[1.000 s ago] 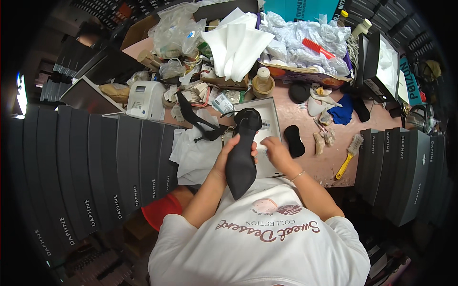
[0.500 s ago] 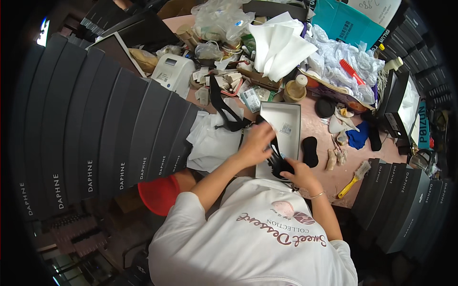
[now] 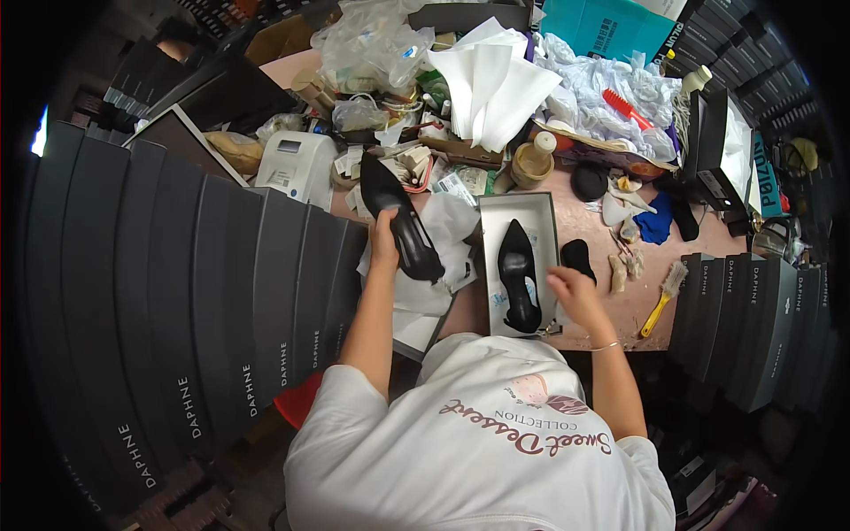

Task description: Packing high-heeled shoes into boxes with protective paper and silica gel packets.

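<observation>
My left hand point(image 3: 384, 237) grips a black pointed-toe shoe point(image 3: 398, 208) by its side, held up with the toe pointing away over crumpled white tissue paper point(image 3: 443, 226). A matching black pointed shoe point(image 3: 517, 270) lies in the white-lined shoebox point(image 3: 489, 208), toe toward the far end. Just right of the box's wall is my right hand point(image 3: 580, 296), its fingers loosely bent and apart, with nothing seen in them. A black oval pad point(image 3: 578, 259) lies on the table behind that hand.
Tall stacks of dark shoeboxes point(image 3: 221, 292) flank me on the left, with more boxes point(image 3: 735, 327) on the right. A yellow-handled brush point(image 3: 660, 305), a beige jar point(image 3: 532, 164), a white label printer point(image 3: 297, 168) and white paper sheets point(image 3: 496, 84) crowd the pink table.
My left hand has come away from the box and taken up the shoe on the tissue. My right hand has let go of the other shoe, now lying in the box, and moved right.
</observation>
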The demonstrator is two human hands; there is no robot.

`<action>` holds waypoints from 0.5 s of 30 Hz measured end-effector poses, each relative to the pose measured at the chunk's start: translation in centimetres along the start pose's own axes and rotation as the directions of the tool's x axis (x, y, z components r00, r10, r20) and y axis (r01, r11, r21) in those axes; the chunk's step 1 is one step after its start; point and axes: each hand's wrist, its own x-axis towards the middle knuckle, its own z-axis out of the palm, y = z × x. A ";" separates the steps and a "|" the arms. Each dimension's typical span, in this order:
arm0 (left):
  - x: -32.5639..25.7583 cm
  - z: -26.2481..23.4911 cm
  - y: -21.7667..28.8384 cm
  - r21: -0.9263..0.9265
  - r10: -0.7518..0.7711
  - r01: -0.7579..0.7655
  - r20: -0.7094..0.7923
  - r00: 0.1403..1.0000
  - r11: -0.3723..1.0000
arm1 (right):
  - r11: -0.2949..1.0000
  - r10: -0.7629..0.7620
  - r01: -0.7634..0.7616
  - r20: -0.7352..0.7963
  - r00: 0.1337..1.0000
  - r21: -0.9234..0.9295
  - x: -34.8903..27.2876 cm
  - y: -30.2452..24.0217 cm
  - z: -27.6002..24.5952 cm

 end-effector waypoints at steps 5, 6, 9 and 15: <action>-6.1 4.3 2.4 -0.176 -0.184 0.291 0.455 0.871 0.940 | 0.990 0.135 -0.126 -0.167 0.977 0.064 1.6 3.2 -5.5; -6.8 5.2 2.2 -0.209 -0.203 0.361 0.534 0.821 0.909 | 0.992 0.120 -0.114 -0.165 0.979 0.044 1.9 3.2 -6.0; -9.4 7.1 1.4 -0.219 -0.208 0.401 0.587 0.782 0.889 | 0.989 -0.012 0.012 0.002 1.000 0.145 2.4 -0.5 -6.6; -12.5 9.7 1.0 -0.243 -0.304 0.521 0.585 0.752 0.819 | 0.909 -0.334 0.200 0.354 0.874 0.365 2.2 -4.9 -0.7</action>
